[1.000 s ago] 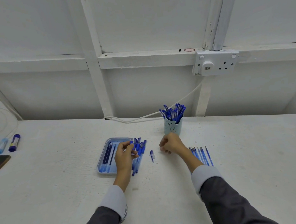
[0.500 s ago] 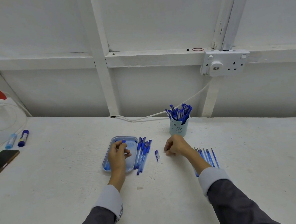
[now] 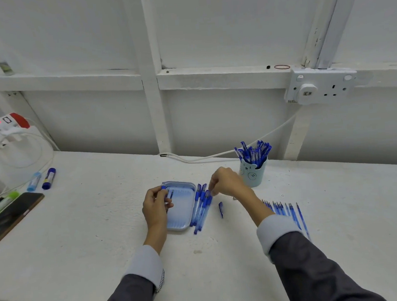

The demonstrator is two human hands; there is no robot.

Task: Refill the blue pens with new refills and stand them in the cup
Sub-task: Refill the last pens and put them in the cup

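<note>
**Left hand holds a pen at the tray; right hand at the loose pens**

At centre frame, the left hand (image 3: 157, 207) has its grip clenched round a blue pen (image 3: 171, 194), held over the left edge of the pale blue tray (image 3: 182, 219). Touching the tray's right side, loose pens (image 3: 201, 209) lie bundled on the white bench (image 3: 81, 229). The right hand (image 3: 228, 183) reaches down to the bundle's upper end with curled fingertips. Whether its grip has taken one cannot be told. A small blue part (image 3: 221, 209) lies alone just right of them. Right of centre stands the cup (image 3: 253, 174), with a bear face drawn on it, full of capped pens (image 3: 253, 152). Refills (image 3: 288, 211) lie in a row at lower right. At the left edge are a phone (image 3: 11, 215) and glue sticks (image 3: 49, 175), their labels too blurred to read.
</note>
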